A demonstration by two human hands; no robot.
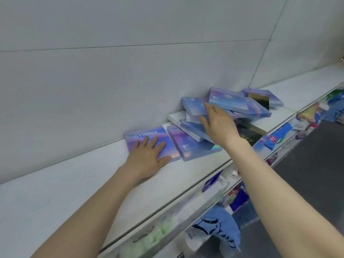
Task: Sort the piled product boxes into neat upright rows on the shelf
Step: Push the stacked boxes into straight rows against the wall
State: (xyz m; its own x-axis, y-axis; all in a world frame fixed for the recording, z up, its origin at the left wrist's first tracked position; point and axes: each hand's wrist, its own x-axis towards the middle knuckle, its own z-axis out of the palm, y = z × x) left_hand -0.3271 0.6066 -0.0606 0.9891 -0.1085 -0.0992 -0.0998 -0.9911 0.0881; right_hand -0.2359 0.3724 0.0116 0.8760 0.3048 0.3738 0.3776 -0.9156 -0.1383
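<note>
I see a flat SYRINY box (147, 140), holographic blue-violet, lying face up against the back edge of the white shelf (74, 187). Just beside it on its right lies a second flat box (189, 146), angled toward the front edge. Further right, the piled boxes (229, 107) overlap at tilted angles, none upright, with a white box (178, 118) underneath.

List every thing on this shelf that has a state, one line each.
SYRINY box: flat on the shelf, left hand on it.
Second box: flat, beside it.
Box pile: jumbled, tilted, none upright.
Left hand: open, palm down.
Right hand: open, fingers on the pile.
Shelf: no upright row yet.
</note>
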